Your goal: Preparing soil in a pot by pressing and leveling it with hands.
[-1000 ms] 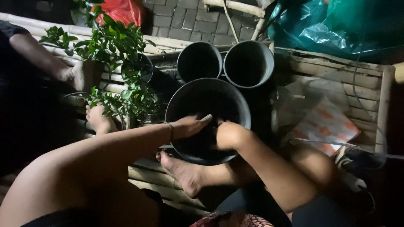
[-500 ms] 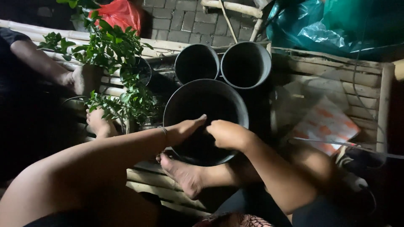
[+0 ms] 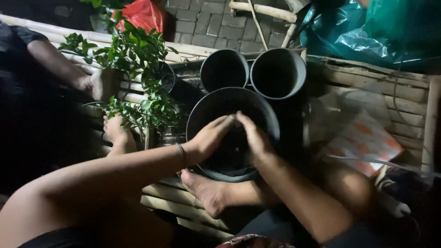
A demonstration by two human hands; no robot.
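Black pot (image 3: 202,115) | both hands inside, grip unclear | two small pots (image 3: 278,73) look empty

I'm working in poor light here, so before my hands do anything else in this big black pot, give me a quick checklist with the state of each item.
1. Both hands inside the big black pot: ok, left hand and right hand meet over its middle.
2. What the fingers grip: cannot tell, too dark.
3. Pot seated level on the bamboo slats: cannot tell.
4. Own foot clear of the pot: not ok, it lies against the near rim.
5. Two smaller pots upright behind: ok.
6. Leafy plant clear of the hands: ok.
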